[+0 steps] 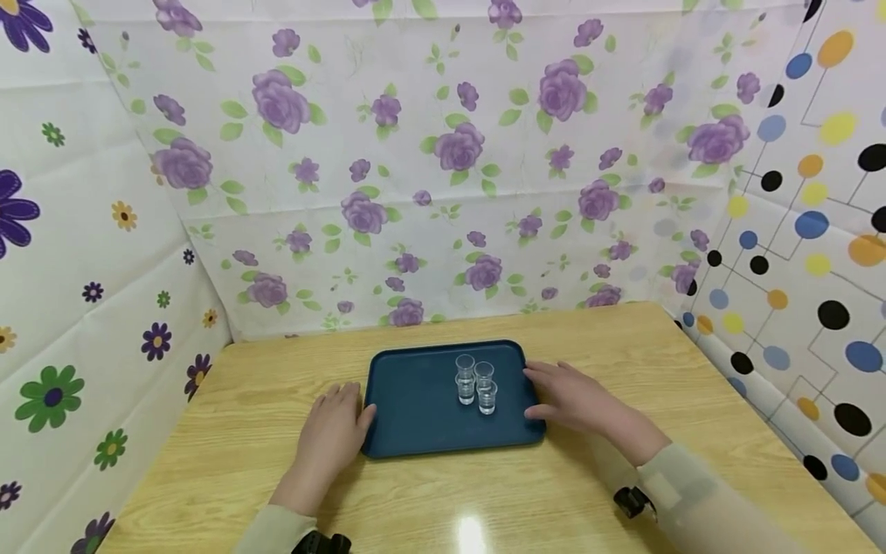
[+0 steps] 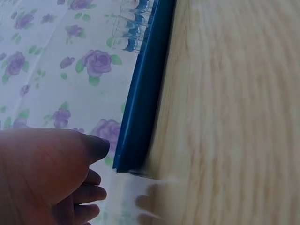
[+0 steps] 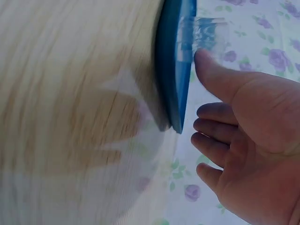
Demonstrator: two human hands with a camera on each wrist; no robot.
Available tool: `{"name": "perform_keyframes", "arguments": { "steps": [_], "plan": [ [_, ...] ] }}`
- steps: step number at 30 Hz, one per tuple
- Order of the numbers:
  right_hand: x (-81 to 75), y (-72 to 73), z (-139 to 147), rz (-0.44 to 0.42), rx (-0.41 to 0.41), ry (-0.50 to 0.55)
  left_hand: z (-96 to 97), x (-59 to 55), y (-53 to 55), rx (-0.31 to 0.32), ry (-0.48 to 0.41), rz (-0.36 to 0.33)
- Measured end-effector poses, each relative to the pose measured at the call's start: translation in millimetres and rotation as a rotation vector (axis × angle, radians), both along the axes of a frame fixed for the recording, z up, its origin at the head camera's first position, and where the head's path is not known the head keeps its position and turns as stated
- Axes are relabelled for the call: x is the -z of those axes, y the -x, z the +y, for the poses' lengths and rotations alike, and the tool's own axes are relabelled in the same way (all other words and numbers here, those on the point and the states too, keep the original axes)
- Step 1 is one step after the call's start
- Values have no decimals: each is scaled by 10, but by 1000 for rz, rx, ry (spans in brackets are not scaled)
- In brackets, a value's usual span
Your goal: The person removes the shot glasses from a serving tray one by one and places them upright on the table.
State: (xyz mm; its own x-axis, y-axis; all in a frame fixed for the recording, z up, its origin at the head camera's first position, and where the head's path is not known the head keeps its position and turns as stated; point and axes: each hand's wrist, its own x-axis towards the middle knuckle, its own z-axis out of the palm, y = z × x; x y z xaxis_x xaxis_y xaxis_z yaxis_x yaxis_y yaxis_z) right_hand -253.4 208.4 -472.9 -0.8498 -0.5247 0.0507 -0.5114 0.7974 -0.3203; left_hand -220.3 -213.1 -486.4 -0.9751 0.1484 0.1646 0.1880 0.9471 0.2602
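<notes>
A dark blue rectangular tray (image 1: 415, 423) lies on the table. Several small clear shot glasses (image 1: 487, 400) stand close together on it, right of its middle. My left hand (image 1: 332, 431) is at the tray's left edge, thumb beside the rim and fingers loosely extended. In the left wrist view, its thumb tip (image 2: 98, 147) points toward the tray's rim (image 2: 140, 108). At the right edge is my right hand (image 1: 574, 396), its fingers and thumb spread along the rim. The right wrist view shows its fingers (image 3: 211, 145) relaxed, with the thumb overlapping a glass (image 3: 206, 35).
The wooden table (image 1: 415, 508) extends around the tray on all sides. Behind it hangs a cloth with purple roses (image 1: 460, 146). Patterned cloths with daisies (image 1: 51, 396) and coloured dots (image 1: 834, 315) hang on the left and right.
</notes>
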Motion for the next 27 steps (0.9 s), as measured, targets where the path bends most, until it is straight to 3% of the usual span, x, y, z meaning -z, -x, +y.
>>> {"name": "perform_keyframes", "arguments": {
  "steps": [8,19,27],
  "plan": [
    [8,-78,-80,-21,54,91,-1,92,119,-2,-46,8],
    [59,-71,-153,-39,148,207,52,159,150,8,-16,19],
    [57,-53,-295,-104,180,310,104,205,144,36,-2,40]
  ]
}}
